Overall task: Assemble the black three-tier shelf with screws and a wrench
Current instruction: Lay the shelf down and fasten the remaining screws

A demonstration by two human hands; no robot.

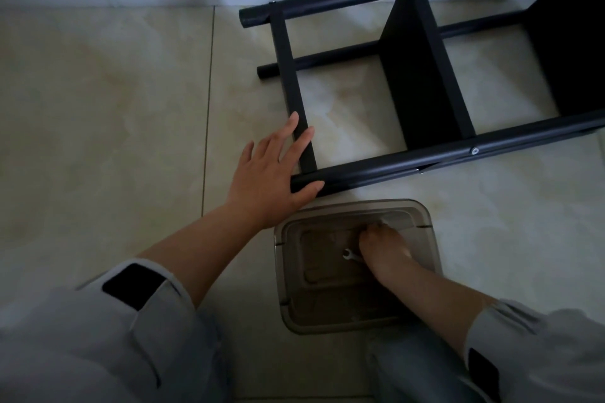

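Black shelf [422, 82] under flat left hand [271, 170]; right hand [383, 249] around wrench [351, 254].

Beige tiled floor [108, 101] under black shelf frame [422, 82], clear bin [429, 239].

black three-tier shelf [422, 82]: lying on its side on the floor, near the wall, tubes and two panels joined | wrench [351, 254]: small, silvery, open-ended, inside clear box near the floor's front edge

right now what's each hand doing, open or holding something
Left hand: open, fingers straight, resting on the end of the shelf frame.
Right hand: down in the clear tub, fingers curled on the wrench.
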